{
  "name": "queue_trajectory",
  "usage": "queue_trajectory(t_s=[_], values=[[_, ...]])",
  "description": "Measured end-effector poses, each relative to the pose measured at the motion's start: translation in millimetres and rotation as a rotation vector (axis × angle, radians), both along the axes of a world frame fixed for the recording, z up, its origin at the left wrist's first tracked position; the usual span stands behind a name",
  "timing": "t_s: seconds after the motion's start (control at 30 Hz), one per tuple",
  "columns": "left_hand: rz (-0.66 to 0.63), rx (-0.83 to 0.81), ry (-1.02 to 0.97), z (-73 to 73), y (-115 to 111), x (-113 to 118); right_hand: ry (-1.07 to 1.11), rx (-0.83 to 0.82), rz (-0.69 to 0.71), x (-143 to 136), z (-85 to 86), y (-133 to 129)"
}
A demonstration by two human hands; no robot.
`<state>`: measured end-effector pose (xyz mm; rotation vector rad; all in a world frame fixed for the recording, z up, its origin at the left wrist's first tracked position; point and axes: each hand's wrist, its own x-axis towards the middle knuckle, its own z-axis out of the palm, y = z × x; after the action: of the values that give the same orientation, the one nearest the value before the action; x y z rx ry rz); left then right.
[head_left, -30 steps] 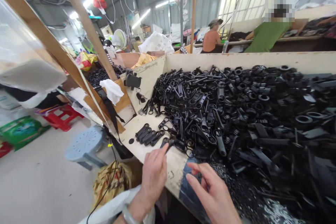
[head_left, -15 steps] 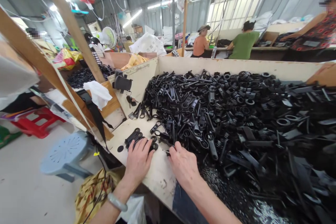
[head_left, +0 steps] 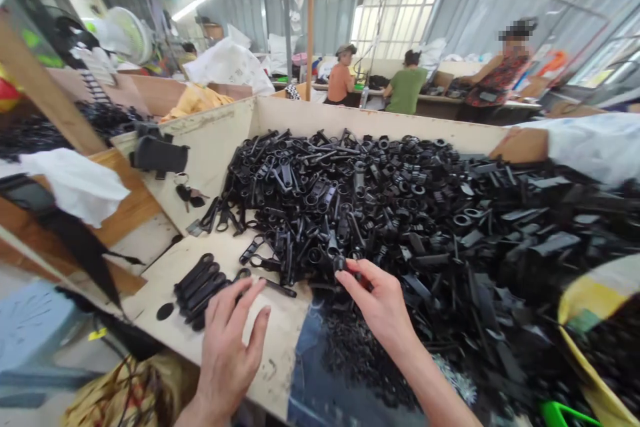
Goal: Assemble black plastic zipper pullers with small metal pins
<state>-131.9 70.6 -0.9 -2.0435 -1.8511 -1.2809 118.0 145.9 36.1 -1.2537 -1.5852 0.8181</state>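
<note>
Across a pale tabletop (head_left: 280,330) sprawls a heap of black parts (head_left: 360,193), beside a row of dark handles (head_left: 197,287). The left hand (head_left: 227,343) spreads its fingers near the row; the right hand's (head_left: 385,303) pinch a black piece (head_left: 339,263) at the heap, where a light, straight lift should avoid snagging neighbours.

The right hand (head_left: 383,307) is at a black heap (head_left: 320,197), the left hand (head_left: 231,347) beside lined-up black parts (head_left: 196,287).

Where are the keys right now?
In the head view, the keys are on the left side, against the pale side board, just below the black holder.
</note>
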Motion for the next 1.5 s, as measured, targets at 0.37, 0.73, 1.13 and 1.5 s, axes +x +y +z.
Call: queue_trajectory(t_s=[0.37,0.73,1.13,1.5], values=[[-0.492,-0.765,-1.085,25.8,31,120,0.304,-0.141,-0.130,34,6.8,5],[-0.454,-0.684,-1.388,35.3,47,137,0.036,-0.009,-0.118,27,-4.5,-31],[-0.372,-0.340,-0.950,30.8,51,140,-0.144,0.070,-0.103,41,-2.7,-60],[-0.185,-0.255,-0.478,54.8,64,91,-0.049,-0.106,-0.019,57,7.7,-79]])
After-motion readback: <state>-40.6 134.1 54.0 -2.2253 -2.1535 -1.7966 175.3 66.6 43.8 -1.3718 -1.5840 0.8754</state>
